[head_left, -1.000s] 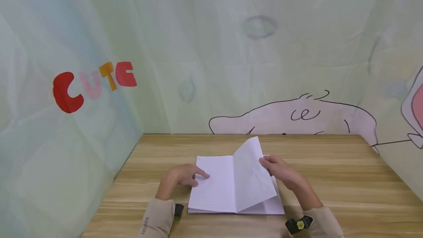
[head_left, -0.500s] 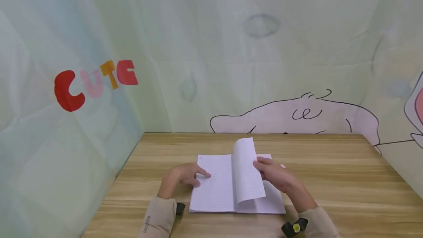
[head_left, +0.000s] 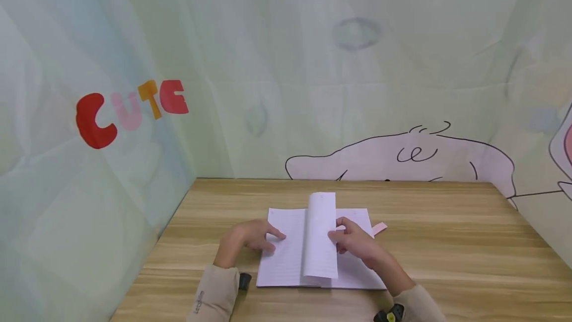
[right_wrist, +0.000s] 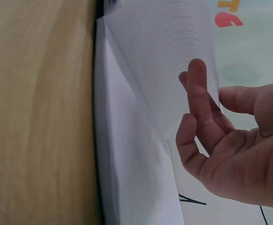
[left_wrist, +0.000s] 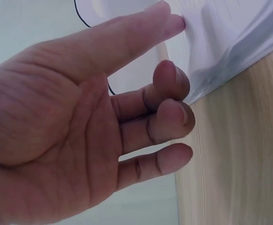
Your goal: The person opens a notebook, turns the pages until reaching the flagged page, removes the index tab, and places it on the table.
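An open notebook [head_left: 281, 275] with lined white pages lies on the wooden table. On its left page rests my left hand [head_left: 252, 236], index finger stretched out and touching the paper. The other fingers of that hand [left_wrist: 99, 117] bend loosely around nothing in the left wrist view. My right hand [head_left: 357, 244] pinches the outer edge of a lifted page [head_left: 321, 235] between thumb and fingers. This page stands curled over the middle of the notebook, leaning left. Seen from the right wrist, the thumb is on one side of the page [right_wrist: 173, 47] and fingers are on the other.
A pink strip [head_left: 379, 228] sticks out past the right edge of the notebook. The wooden table [head_left: 456, 242] reaches back to a pale printed backdrop [head_left: 277, 88], which also stands along the left and right sides.
My right hand has moved left, carrying the page from the right side over to the middle, where it curls. More of the pink strip shows. The left hand has stayed in place.
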The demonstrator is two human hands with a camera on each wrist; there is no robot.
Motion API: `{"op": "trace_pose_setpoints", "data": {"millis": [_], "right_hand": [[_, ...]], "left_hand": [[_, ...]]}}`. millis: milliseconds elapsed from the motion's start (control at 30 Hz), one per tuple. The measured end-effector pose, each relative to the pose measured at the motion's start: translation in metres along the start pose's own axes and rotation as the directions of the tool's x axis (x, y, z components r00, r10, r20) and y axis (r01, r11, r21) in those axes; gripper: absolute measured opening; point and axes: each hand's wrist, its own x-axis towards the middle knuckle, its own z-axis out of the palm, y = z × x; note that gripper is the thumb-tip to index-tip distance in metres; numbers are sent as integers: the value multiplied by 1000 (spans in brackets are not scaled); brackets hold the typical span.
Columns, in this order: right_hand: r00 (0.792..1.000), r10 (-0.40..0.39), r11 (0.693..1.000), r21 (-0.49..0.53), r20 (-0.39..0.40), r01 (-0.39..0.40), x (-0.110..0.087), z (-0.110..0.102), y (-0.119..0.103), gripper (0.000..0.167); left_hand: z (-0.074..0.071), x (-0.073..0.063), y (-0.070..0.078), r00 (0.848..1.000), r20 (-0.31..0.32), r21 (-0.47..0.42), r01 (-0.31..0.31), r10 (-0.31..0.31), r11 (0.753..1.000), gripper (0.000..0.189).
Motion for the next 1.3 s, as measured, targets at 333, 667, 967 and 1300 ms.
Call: {"op": "trace_pose_setpoints", "data": {"millis": [333, 667, 967, 1300], "right_hand": [[999, -43, 999, 7, 12, 43, 4, 12, 6, 42], [996, -55, 997, -64, -63, 51, 7, 24, 10, 52], [989, -114, 986, -130, -90, 102, 7, 31, 7, 59], [986, -166, 982, -98, -10, 164, 3, 37, 4, 56]], "left_hand": [[-1, 3, 3, 998, 21, -22, -51, 51, 998, 34], [-1, 12, 9, 970, -123, -76, -218, 208, 973, 12], [5, 26, 27, 892, -336, -29, -330, 301, 944, 8], [11, 31, 41, 870, -341, -35, -390, 356, 920, 37]]}}
